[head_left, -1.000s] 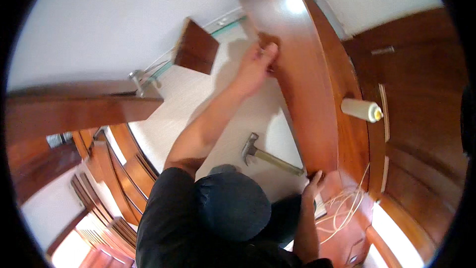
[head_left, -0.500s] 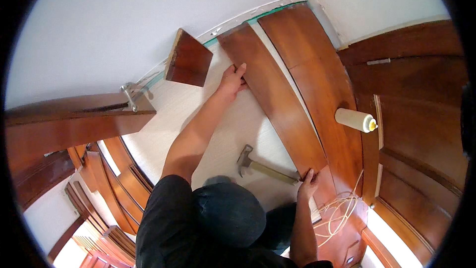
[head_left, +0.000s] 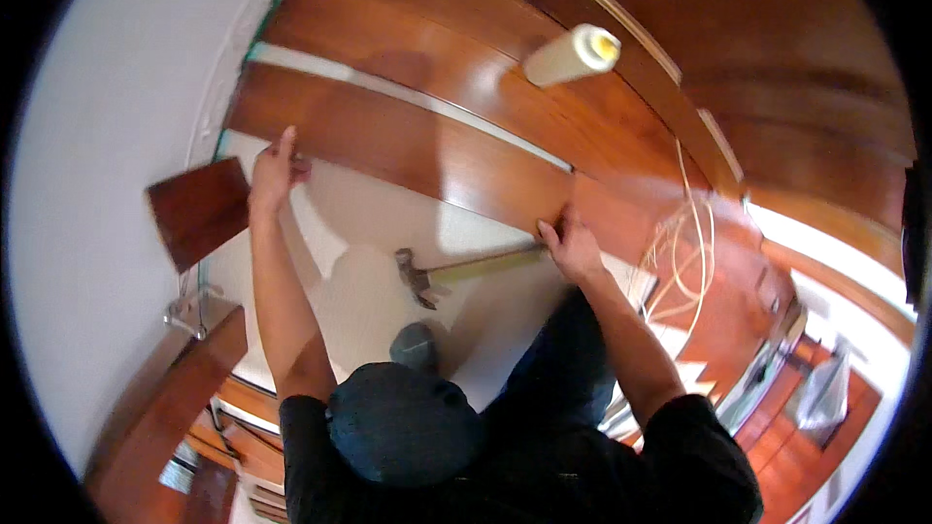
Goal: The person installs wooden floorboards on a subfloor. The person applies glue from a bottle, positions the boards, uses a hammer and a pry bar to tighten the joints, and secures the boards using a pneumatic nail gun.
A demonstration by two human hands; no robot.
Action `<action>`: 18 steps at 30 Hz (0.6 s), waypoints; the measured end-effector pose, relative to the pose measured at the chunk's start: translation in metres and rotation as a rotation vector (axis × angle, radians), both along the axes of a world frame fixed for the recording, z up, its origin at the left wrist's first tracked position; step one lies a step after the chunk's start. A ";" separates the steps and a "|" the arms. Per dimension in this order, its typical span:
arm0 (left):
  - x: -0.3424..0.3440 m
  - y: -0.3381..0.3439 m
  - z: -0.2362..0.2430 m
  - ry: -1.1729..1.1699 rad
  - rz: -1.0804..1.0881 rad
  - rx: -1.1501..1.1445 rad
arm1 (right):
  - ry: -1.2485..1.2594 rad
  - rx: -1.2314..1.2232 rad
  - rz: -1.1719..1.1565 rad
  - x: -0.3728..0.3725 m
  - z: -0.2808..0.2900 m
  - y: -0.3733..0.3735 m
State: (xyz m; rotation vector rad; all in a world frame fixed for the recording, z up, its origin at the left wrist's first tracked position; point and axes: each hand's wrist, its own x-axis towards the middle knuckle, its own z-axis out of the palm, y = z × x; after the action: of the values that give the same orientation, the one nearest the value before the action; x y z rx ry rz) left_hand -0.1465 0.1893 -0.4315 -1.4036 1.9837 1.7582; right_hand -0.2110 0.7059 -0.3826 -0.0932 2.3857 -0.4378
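A long brown wood floor plank (head_left: 388, 141) lies slantwise in front of me, beside the laid planks (head_left: 408, 15). A narrow pale gap runs between them, tapering toward the right end. My left hand (head_left: 276, 177) is closed on the plank's near edge by the wall, thumb on top and fingers partly hidden. At the other end, my right hand (head_left: 576, 247) pinches the near corner. Just left of that hand, a claw hammer (head_left: 466, 267) rests on the pale underlay (head_left: 359, 209), its handle end close to my fingers.
A short dark board piece (head_left: 199, 212) is by the left wall, near a door (head_left: 184, 378) with a metal handle. A pale bottle with a yellow tip (head_left: 573, 55) stands on the laid planks. Coiled cord (head_left: 684, 252) lies at right. My foot (head_left: 416, 344) is on the underlay.
The view has turned, so the planks now run more crosswise and the left wall looks nearer. Both hands stay at the same two places on the plank. The hammer still lies on the underlay.
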 end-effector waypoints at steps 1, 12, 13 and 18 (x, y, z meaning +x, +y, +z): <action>-0.005 0.004 0.008 -0.040 -0.023 -0.021 | 0.059 0.034 0.019 0.004 -0.003 0.000; -0.002 0.008 -0.009 0.058 0.086 -0.027 | 0.005 0.029 0.017 0.017 0.014 -0.013; -0.003 0.010 -0.011 0.087 0.110 0.000 | 0.058 -0.002 0.021 0.023 0.006 -0.006; -0.003 0.012 -0.022 0.185 0.108 0.034 | 0.202 -0.078 0.077 0.044 -0.029 0.011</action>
State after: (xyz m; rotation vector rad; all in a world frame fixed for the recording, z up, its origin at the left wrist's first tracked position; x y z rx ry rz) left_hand -0.1495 0.2011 -0.4540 -1.4089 1.9888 2.0262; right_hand -0.1675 0.7172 -0.4112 -0.2755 2.5523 -0.5061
